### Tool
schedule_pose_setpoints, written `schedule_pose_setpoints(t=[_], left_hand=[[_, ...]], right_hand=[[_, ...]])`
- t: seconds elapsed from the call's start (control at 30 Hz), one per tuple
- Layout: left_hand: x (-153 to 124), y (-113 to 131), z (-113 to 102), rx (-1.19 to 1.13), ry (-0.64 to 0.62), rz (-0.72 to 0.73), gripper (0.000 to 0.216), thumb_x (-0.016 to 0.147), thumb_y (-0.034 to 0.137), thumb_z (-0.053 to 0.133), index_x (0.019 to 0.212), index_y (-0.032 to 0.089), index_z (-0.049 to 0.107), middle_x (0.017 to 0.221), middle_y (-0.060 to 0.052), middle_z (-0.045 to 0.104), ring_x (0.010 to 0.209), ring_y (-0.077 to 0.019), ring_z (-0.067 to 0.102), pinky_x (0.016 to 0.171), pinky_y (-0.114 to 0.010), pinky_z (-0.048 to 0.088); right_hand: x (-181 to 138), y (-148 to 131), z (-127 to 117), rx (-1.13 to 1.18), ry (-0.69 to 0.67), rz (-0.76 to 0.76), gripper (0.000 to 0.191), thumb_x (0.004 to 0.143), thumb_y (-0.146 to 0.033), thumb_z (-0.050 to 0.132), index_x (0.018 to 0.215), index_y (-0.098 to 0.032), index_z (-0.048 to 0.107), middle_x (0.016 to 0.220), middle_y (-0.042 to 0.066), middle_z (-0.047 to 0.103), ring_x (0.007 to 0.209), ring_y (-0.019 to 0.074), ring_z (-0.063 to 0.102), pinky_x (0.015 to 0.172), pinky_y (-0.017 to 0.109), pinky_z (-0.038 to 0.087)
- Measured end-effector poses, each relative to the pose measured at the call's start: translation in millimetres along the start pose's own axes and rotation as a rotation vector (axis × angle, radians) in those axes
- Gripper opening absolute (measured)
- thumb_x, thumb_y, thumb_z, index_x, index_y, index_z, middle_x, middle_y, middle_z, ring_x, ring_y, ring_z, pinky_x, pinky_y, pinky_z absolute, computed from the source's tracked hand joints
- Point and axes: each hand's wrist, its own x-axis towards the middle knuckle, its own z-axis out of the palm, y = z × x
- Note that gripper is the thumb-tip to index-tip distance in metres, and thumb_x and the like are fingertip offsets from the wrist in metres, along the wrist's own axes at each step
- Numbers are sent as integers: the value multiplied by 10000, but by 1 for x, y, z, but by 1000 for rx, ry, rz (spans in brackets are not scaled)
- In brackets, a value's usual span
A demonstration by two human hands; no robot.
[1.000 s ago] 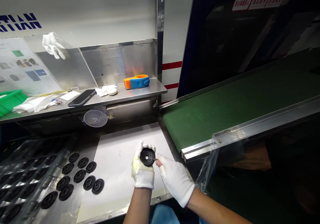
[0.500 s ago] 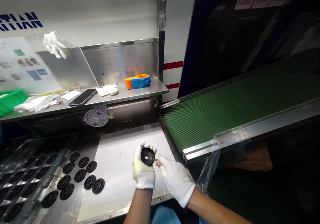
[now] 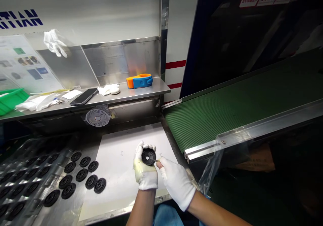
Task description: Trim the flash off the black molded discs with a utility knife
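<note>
My left hand (image 3: pixel 144 172), in a white glove, is wrapped round a black round disc part (image 3: pixel 148 156) and holds it face up over the white mat (image 3: pixel 118 165). My right hand (image 3: pixel 175 182), also gloved, is pinched on a thin small tool whose tip touches the disc's right edge; the tool is too small to name. Several more black discs (image 3: pixel 83 175) lie in rows on the steel surface to the left.
A clear tray of black discs (image 3: pixel 22 182) fills the lower left. A green conveyor belt (image 3: pixel 227 108) runs up to the right. The steel shelf (image 3: pixel 101 99) carries a phone (image 3: pixel 83 96), a blue-orange tape dispenser (image 3: pixel 139 81), white cloths and a green bin (image 3: pixel 10 99). A small fan (image 3: pixel 97 117) hangs below.
Both hands stay together on the disc; only the view has shifted slightly.
</note>
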Motion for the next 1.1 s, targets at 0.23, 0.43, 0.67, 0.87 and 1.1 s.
schedule_pose_setpoints(t=[0.23, 0.43, 0.67, 0.87, 1.1], left_hand=[[-7, 12, -6, 113, -120, -141, 327, 764, 185, 559, 1084, 207, 620, 928, -72, 656, 890, -217, 628, 782, -370, 528], [-10, 22, -2, 120, -126, -295, 202, 735, 134, 559, 909, 143, 662, 740, -61, 622, 700, -192, 608, 628, -329, 530], [-4, 3, 1, 11, 0, -58, 229, 730, 74, 570, 911, 186, 654, 665, 10, 581, 634, -125, 578, 659, -285, 534], [-8, 17, -6, 102, -188, -329, 354, 753, 195, 532, 1097, 180, 616, 941, -106, 647, 894, -245, 628, 752, -404, 543], [-5, 7, 0, 88, -35, -254, 330, 712, 59, 561, 1014, 164, 643, 663, -23, 587, 633, -163, 584, 614, -315, 523]], right_hand=[[-3, 1, -3, 79, -27, -62, 284, 936, -304, 363, 818, -209, 603, 744, 11, 674, 661, 147, 605, 579, 258, 334], [0, 11, -9, 33, 1, -75, 299, 946, -325, 338, 849, -218, 601, 772, 6, 680, 676, 151, 610, 579, 264, 323], [-6, 2, 0, 26, -2, -51, 291, 937, -303, 369, 767, -207, 585, 691, 0, 659, 610, 133, 585, 543, 260, 294], [-4, 7, -10, -20, 12, -108, 313, 946, -305, 331, 803, -201, 589, 738, 9, 664, 637, 148, 592, 560, 270, 305], [-4, 13, -9, -75, 38, -65, 318, 942, -310, 347, 766, -197, 587, 666, 3, 644, 575, 137, 569, 530, 277, 274]])
